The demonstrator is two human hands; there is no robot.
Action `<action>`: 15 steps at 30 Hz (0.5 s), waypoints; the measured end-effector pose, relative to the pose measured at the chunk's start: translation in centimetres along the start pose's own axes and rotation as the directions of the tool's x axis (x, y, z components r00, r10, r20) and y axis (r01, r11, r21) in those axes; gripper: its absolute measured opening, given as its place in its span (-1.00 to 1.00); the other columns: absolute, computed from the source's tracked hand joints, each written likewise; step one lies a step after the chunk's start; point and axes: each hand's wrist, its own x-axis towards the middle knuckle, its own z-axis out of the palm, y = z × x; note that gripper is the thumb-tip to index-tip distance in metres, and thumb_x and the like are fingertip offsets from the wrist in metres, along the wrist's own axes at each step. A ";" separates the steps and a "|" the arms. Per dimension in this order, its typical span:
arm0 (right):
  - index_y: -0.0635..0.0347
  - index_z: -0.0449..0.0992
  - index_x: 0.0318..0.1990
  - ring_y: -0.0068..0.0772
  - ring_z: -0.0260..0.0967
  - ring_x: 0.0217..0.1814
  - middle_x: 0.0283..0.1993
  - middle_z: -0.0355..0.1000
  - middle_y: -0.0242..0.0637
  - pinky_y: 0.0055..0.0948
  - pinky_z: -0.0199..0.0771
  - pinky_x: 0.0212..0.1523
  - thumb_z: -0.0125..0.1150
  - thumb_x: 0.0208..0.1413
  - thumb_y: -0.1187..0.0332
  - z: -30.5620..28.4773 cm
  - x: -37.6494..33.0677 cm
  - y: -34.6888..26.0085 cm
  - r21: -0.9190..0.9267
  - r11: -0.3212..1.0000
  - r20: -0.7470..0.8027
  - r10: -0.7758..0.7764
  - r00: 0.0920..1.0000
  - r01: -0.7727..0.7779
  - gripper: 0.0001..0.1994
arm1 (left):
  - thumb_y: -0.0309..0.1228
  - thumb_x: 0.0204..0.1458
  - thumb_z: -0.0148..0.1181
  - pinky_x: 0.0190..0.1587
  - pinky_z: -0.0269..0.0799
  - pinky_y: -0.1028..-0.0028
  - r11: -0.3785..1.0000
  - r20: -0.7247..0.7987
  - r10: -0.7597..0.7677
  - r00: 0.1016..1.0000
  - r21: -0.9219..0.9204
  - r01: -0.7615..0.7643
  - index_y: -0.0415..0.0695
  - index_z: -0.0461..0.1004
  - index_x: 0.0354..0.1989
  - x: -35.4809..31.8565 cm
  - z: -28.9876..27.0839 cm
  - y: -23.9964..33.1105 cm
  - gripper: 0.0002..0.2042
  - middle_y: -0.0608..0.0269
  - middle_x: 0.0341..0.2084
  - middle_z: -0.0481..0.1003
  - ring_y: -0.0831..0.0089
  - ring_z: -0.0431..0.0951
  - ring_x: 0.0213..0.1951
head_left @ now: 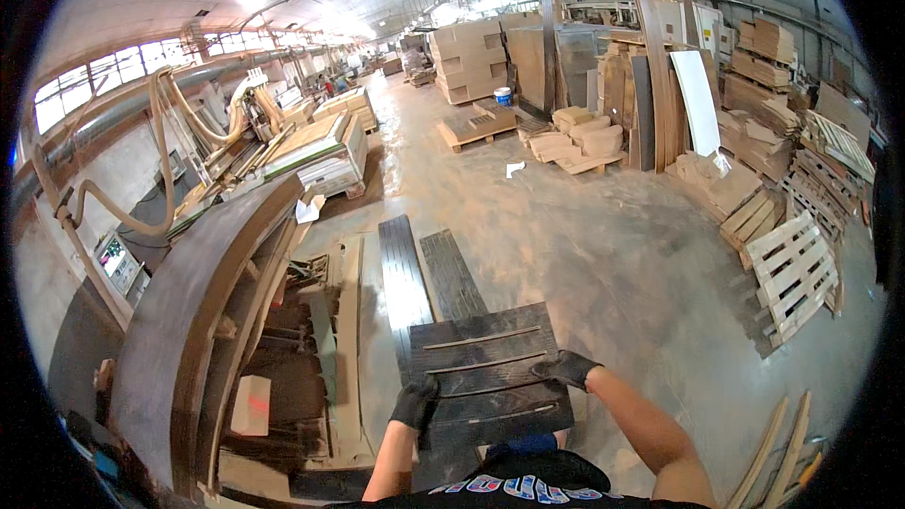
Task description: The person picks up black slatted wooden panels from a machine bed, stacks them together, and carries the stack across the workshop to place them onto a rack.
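Observation:
A dark, near-black wood panel (485,349) with several lengthwise grooves is held in front of my body. My left hand (413,402), in a dark glove, is closed on its left edge. On the opposite edge my right hand (567,369), gloved too, grips the panel with the thumb on top; its other fingers are partly hidden. Just beyond the panel lie a long glossy dark board (403,264) and a shorter dark grooved board (454,273). The panel overlaps the near ends of both.
At my left stands a bulky dark curved wooden piece (174,339), beside a low stack of wood parts (349,339). Pallets (797,273) lean at the right, and loose wooden strips (782,443) lie at the lower right. Ahead are stacked cartons (468,57) and a pallet (479,127).

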 end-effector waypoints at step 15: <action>0.31 0.52 -0.21 -0.41 0.34 -0.35 -0.34 0.48 -0.25 -0.43 0.35 -0.26 0.22 0.03 0.06 -21.2 17.7 -6.4 -0.062 0.998 0.079 0.027 0.997 -0.022 -0.58 | -0.33 0.01 0.19 -0.23 0.38 0.37 0.804 -0.112 -0.424 0.899 -0.503 0.317 -0.20 0.41 -0.05 22.0 12.3 4.6 -0.66 0.21 -0.24 0.47 0.36 0.43 -0.27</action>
